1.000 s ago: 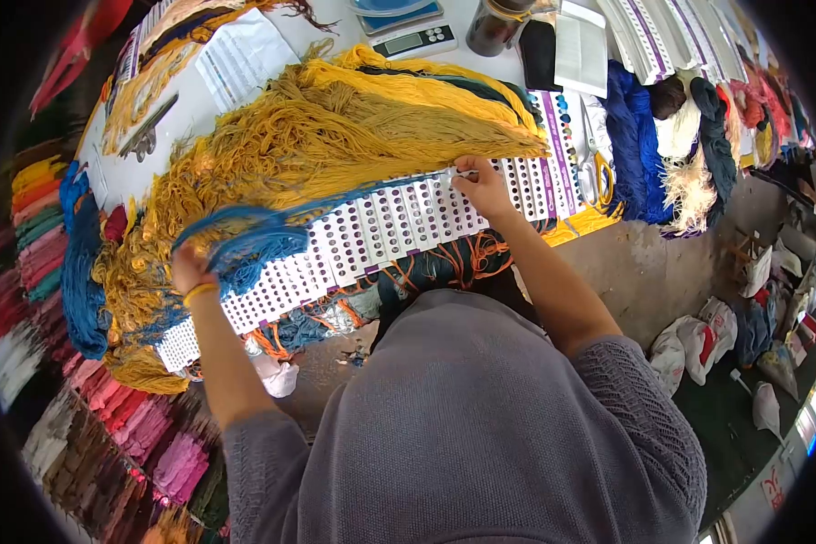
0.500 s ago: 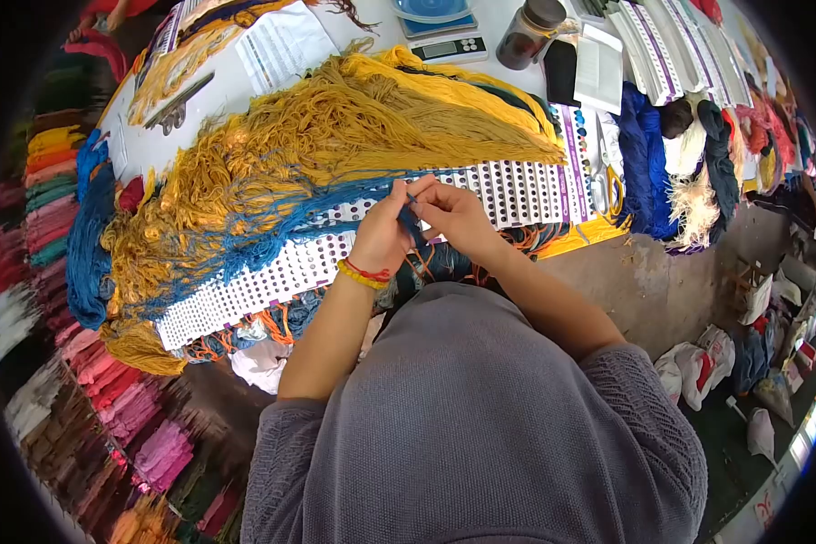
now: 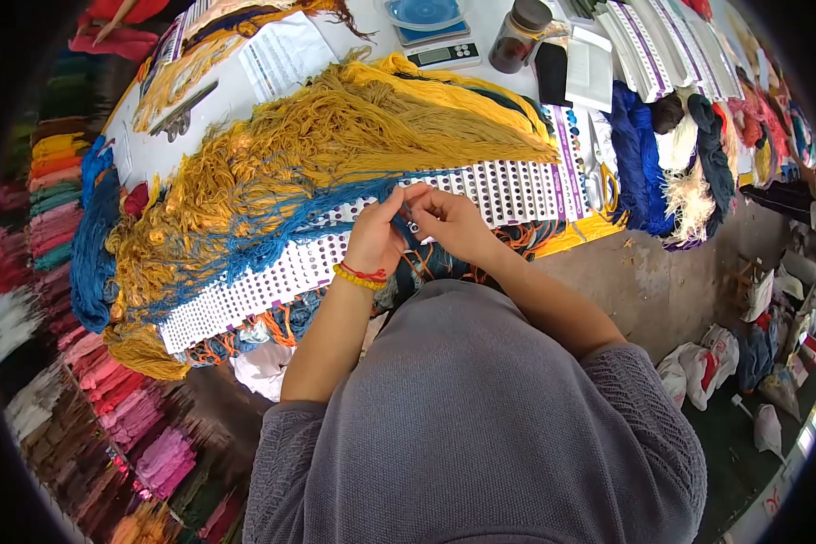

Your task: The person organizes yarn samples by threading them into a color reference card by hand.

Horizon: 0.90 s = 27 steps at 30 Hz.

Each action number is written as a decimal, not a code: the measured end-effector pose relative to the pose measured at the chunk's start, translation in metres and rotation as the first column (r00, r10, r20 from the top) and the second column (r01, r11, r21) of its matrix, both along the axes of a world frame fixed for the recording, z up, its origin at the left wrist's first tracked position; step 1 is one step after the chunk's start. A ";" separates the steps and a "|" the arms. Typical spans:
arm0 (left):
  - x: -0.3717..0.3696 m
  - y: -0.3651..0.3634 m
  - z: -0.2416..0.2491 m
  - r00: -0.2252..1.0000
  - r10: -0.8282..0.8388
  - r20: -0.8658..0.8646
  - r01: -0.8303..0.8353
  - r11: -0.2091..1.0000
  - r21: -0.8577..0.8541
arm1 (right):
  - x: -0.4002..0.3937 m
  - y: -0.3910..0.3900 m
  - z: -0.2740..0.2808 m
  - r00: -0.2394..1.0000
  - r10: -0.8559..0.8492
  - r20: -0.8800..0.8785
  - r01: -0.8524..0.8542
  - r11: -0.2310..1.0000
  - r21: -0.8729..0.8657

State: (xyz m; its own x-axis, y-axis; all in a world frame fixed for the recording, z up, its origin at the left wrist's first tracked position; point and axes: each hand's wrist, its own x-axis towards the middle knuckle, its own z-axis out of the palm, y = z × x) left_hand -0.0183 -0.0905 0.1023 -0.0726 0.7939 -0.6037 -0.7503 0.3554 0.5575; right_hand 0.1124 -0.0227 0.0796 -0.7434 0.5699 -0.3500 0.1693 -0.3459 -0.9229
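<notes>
My left hand and my right hand meet at the table's near edge, fingers pinched close together on blue thread. Some of that thread hangs below the fingers; the exact grip is partly hidden. Long strands of blue yarn spread to the left across white cards with rows of holes. Beyond them lies a large heap of mustard and yellow yarn. A red and yellow bracelet circles my left wrist.
Scissors with yellow handles lie right of the cards. A dark jar and a digital scale stand at the back. Dark blue yarn hanks hang at the right. Another person's hand shows at the far left.
The view has shifted slightly. My hands stay together on the blue thread, with small finger movements. At the upper left, more of the other person has come into view.
</notes>
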 end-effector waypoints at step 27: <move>-0.310 -0.167 -0.010 0.294 0.664 -0.687 -0.906 0.423 0.022 | 0.284 0.214 0.002 0.190 -0.962 -0.197 0.972 0.213 -0.103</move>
State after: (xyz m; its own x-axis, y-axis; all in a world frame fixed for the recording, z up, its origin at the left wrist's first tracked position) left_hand -0.3280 -0.2571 0.0923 -0.9247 -0.0841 -0.3714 -0.3723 -0.0046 0.9281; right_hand 0.3962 0.1914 0.0813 0.3631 0.8966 -0.2535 -0.4341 -0.0779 -0.8975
